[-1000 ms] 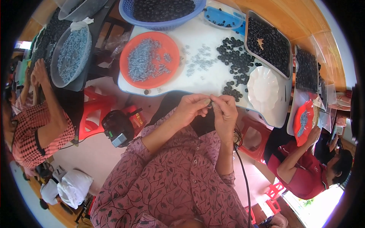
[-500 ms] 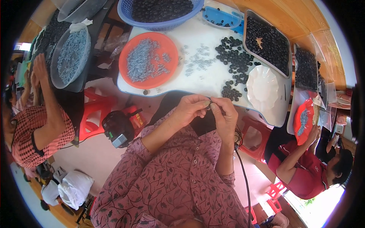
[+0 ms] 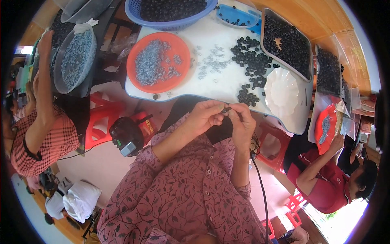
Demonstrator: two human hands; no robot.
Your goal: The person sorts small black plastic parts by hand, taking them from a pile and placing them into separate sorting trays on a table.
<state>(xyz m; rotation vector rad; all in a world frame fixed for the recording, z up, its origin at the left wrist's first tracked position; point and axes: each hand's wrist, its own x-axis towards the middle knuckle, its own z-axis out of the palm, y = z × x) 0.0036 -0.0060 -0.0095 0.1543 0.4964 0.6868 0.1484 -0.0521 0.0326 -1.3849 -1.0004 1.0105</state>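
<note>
In front of my body, off the table's near edge, my left hand [image 3: 205,117] pinches a small black round piece [image 3: 224,110] between thumb and fingertips. My right hand [image 3: 243,123] has its thumb and forefinger closed at the same piece from the other side. Beyond them an orange-red plate [image 3: 183,51] bears a heap of small silvery coil springs [image 3: 148,67]. More loose springs [image 3: 213,63] lie on the white table [image 3: 191,87]. Many black round pieces [image 3: 252,61] are spread right of the springs. Fingertips cover most of the held piece.
A blue basket [image 3: 170,25] of black pieces stands at the back. To the right are a metal tray [image 3: 310,75] of black pieces and a white scalloped dish [image 3: 282,91]. Co-workers sit on both sides, left [image 3: 44,138] and right [image 3: 325,179]. Red stools [image 3: 99,118] flank me.
My right fingers have shifted slightly right, and more of the black piece shows between my hands. At left the co-worker's arm has moved; at right, the co-worker's hand has dropped slightly.
</note>
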